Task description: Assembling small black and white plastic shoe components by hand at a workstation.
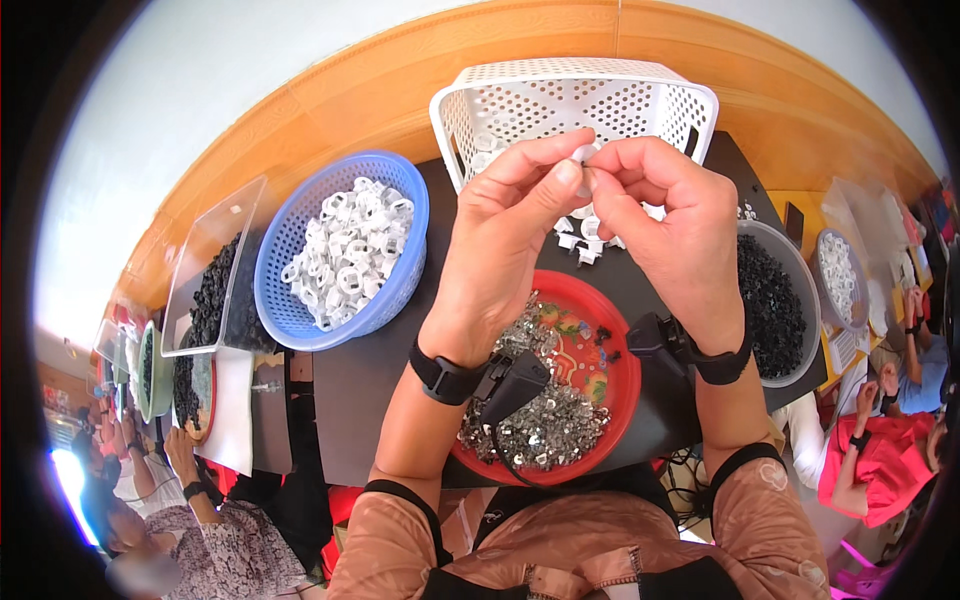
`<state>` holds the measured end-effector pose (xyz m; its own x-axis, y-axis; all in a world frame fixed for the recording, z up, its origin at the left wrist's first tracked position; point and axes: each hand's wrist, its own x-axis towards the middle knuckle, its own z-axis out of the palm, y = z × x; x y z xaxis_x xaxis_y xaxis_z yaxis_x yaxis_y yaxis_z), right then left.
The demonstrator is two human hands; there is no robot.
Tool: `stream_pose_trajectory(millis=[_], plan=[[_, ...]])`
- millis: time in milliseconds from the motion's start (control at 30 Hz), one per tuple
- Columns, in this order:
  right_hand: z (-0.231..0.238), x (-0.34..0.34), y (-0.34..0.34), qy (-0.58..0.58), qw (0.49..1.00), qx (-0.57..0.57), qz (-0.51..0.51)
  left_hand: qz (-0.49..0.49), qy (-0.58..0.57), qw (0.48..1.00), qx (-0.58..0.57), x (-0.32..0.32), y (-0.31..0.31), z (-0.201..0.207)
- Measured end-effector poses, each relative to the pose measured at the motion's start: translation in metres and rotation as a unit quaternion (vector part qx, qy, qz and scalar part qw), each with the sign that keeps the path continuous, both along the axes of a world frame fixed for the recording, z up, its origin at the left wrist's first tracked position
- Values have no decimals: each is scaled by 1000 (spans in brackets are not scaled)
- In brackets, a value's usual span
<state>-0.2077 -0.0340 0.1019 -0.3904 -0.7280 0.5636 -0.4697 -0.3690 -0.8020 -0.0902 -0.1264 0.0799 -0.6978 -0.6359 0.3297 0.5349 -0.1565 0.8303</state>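
A small white plastic part [583,153] is pinched between my two hands, in front of the white basket. My left hand [505,225] holds it by thumb and forefinger. My right hand [680,225] has its thumb and fingertips closed at the same part; any smaller piece in them is hidden. Below the hands lies a red tray [628,375] with a heap of small metal pieces [550,430] and a few black bits [603,335]. Several loose white parts [588,238] are on the dark table just behind the tray.
A white perforated basket [575,72] stands at the back with white parts inside. On the left are a blue basket [420,240] of white parts and a clear bin [190,345] of black pieces. A bowl [800,378] of black parts sits right. Co-workers sit on both sides.
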Motion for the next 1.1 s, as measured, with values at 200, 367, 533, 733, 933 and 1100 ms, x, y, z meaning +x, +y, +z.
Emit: stream_pose_trajectory(millis=[200, 367, 533, 733, 933, 1100], plan=[[-6, -5, -3, 25, 1000, -9, -13, 8, -16, 1000, 11, -4, 4, -5], [-9, 0, -4, 85, 994, -48, -57, 46, -18, 998, 30, -6, 9, -1], [-6, -8, -1, 6, 1000, 7, -3, 10, -28, 999, 22, -4, 3, -5], [-11, -10, -7, 52, 998, -7, -26, 13, -26, 998, 58, -10, 4, -8], [-6, -7, 0, -14, 1000, 8, 20, 0, -16, 999, 51, -2, 5, -2], [-4, -8, -4, 27, 999, 28, -7, 25, 43, 986, 161, 4, -11, -11]])
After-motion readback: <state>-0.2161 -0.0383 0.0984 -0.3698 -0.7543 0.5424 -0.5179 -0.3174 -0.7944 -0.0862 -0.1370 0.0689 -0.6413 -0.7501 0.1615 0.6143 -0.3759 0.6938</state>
